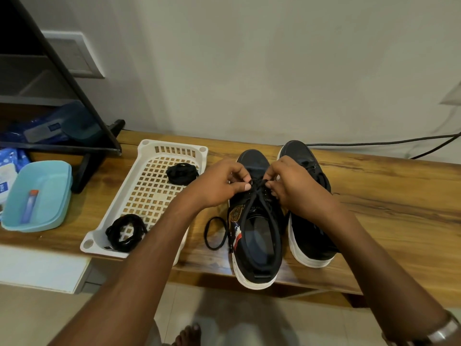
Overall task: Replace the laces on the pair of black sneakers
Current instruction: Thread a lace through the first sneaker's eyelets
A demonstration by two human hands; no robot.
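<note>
Soft, even indoor light, moderately bright, with no harsh glare. The pale wall (274, 71) fades to grey toward the corners. A faint sheen lies on the wooden bench (386, 196). Gentle shadows sit under the forearms and beside the white basket (147, 156). The wide-angle lens bends straight lines near the edges. The centre is fairly sharp; the outer edges look smeared and soft.

Left grip (219, 183), right grip (290, 183) pinching (arms outstretched).
</note>
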